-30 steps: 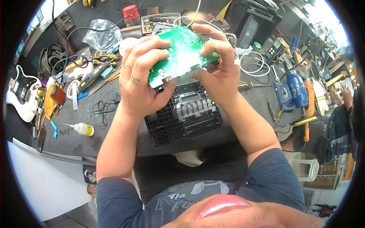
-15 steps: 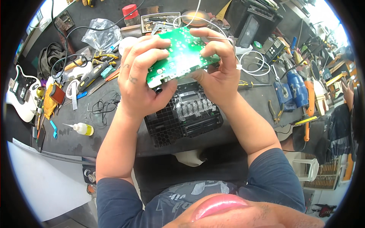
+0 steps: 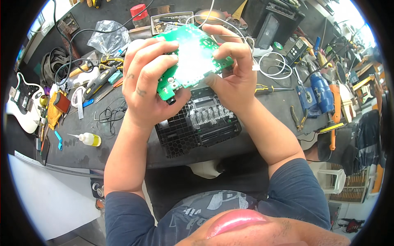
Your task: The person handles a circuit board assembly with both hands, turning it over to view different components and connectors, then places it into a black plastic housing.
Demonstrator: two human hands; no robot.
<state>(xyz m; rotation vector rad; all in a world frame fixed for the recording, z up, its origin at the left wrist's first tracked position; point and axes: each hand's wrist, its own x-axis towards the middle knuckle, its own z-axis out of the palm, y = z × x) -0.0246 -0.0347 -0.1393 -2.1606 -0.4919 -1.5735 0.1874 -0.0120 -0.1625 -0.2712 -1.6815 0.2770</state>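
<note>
A green circuit board (image 3: 193,57) is held up over the bench between my two hands, its face washed bright by glare. My left hand (image 3: 143,78) grips its left side, fingers over the top and thumb below. At the right edge my right hand (image 3: 236,69) pinches it with fingers and thumb. A black round jack (image 3: 170,101) sticks out at the board's near left corner. Beneath my hands lies an opened black plastic housing (image 3: 180,137), with a honeycomb grid and a row of clear parts inside. Some of the housing is hidden by my hands.
A small bottle of yellow liquid (image 3: 89,139) lies to the left, near tangled black wire (image 3: 111,117). Pliers (image 3: 297,118), a screwdriver (image 3: 273,88) and a blue drill (image 3: 322,94) are at the right. Behind stand a red-lidded jar (image 3: 139,15) and a tool tray (image 3: 171,21).
The board has tilted a little in my hands and shifted slightly to the left and away. Its near left corner and black jack show more. Both hands keep their hold.
</note>
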